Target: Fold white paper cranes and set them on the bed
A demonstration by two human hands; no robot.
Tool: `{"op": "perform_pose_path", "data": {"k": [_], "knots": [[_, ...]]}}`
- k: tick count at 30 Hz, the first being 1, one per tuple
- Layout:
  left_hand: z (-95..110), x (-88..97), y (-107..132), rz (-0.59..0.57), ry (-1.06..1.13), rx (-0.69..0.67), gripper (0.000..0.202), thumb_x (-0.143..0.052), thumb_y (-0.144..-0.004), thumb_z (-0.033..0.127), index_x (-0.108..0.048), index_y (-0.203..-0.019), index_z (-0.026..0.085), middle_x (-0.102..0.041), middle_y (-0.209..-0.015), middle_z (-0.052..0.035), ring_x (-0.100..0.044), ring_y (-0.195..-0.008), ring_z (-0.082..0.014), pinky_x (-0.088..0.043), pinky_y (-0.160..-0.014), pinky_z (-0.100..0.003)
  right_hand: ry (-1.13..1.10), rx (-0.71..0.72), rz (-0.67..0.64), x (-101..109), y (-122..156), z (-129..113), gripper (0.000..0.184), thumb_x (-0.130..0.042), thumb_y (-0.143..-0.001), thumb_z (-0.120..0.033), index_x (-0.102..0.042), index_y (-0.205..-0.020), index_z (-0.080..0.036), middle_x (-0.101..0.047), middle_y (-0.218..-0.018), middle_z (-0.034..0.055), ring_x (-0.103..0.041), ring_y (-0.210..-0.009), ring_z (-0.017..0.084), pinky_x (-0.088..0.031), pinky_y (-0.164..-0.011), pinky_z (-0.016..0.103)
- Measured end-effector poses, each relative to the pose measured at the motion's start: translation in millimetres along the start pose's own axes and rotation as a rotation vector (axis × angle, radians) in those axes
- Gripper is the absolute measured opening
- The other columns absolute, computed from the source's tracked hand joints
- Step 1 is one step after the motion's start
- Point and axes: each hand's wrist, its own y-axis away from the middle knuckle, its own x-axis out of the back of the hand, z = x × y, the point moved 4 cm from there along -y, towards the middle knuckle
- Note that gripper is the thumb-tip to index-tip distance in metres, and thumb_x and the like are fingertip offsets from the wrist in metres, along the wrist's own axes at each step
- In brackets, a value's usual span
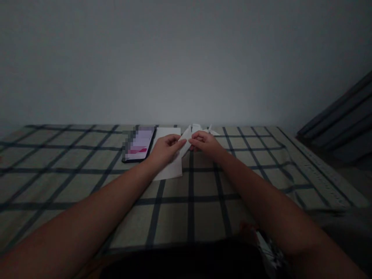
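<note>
Both hands meet at the far middle of the surface [87, 170], which has a checked cloth over it. The left hand [165, 149] and right hand [207, 144] each pinch one side of a folded white paper [185, 138] with closed fingertips. It's held just above the cloth between them, I'd guess so the piece stays taut and the edges line up. Under the left hand lies a flat white sheet [170, 172], close enough to grab. A lit phone [138, 145] sits just left of that sheet, screen up, probably parked there for easy glances. A few smaller folded bits [209, 130] sit behind the right hand, out of the way. The light is pretty dim, so I can't make out the fold details.
</note>
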Motion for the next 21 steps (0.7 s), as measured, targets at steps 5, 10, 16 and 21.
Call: {"op": "perform_pose_path", "data": {"k": [5, 10, 16, 21], "knots": [[-0.7, -3.3, 1.7, -0.051, 0.058, 0.058, 0.042, -0.078, -0.075, 0.053, -0.072, -0.094, 0.016, -0.051, -0.055, 0.0055, -0.036, -0.04, -0.0069, -0.021, -0.042, -0.023, -0.026, -0.02, 0.018, 1.8, 0.8, -2.4, 0.037, -0.077, -0.078, -0.049, -0.059, -0.086, -0.019, -0.068, -0.07, 0.0002, -0.064, -0.064, 0.012, -0.052, -0.062, 0.026], [-2.4, -2.1, 1.6, -0.013, 0.1, 0.091, 0.037, -0.081, -0.073, 0.049, -0.073, -0.087, 0.016, -0.062, -0.063, 0.0008, -0.048, -0.048, -0.0094, -0.028, -0.045, -0.022, -0.003, -0.008, 0.026, 1.6, 1.5, -3.0, 0.036, -0.077, -0.079, -0.049, -0.059, -0.084, -0.018, -0.067, -0.072, 0.0006, -0.063, -0.066, 0.012, -0.051, -0.062, 0.025], [-7.9, -3.1, -3.9, 0.021, 0.332, 0.148, 0.03, -0.085, -0.064, 0.037, -0.072, -0.079, 0.015, -0.07, -0.077, -0.0028, -0.061, -0.066, -0.012, -0.046, -0.06, -0.023, -0.064, 0.13, 0.02, 2.6, 1.1, -4.8, 0.034, -0.077, -0.079, -0.041, -0.057, -0.096, -0.02, -0.065, -0.078, -0.0023, -0.061, -0.062, 0.01, -0.05, -0.059, 0.024], [-9.8, -2.9, -5.2, 0.047, 0.34, 0.179, 0.026, -0.084, -0.064, 0.033, -0.07, -0.078, 0.016, -0.066, -0.079, -0.0018, -0.059, -0.068, -0.012, -0.044, -0.057, -0.022, 0.069, 0.182, -0.094, 2.2, 3.1, -5.8, 0.032, -0.071, -0.084, -0.032, -0.065, -0.114, -0.02, -0.071, -0.097, 0.0038, -0.066, -0.075, 0.012, -0.055, -0.072, 0.028]]}}
